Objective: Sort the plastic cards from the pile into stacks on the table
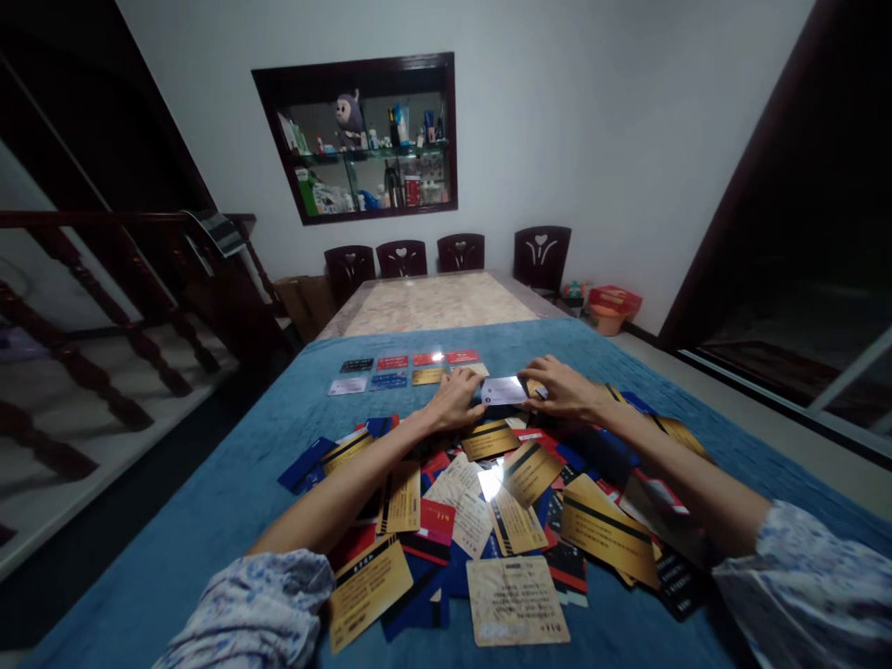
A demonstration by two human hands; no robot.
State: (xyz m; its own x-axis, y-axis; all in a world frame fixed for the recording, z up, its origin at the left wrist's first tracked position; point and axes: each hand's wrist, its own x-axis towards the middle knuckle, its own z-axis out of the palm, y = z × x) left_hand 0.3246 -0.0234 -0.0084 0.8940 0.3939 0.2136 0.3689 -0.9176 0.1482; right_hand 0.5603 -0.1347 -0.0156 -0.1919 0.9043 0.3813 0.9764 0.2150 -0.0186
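Observation:
Between my hands, just above the far edge of a loose pile, a silver-white card (503, 391) lies flat or nearly so. My left hand (456, 400) has its fingers curled at the card's left edge. At the right edge, my right hand (556, 388) closes with thumb and fingertips on it. Part of a gold card shows under the right fingers. Below both wrists spreads a heap of overlapping bank-type cards, with a gold card (490, 439) near the top and a beige card (517, 600) at the front.
Beyond my left hand two rows of cards lie spaced out, among them a black card (357, 365), a red card (392, 362) and a blue card (388, 381). A blue cloth (243, 520) covers the near table. Dark chairs (461, 253) stand around the far end.

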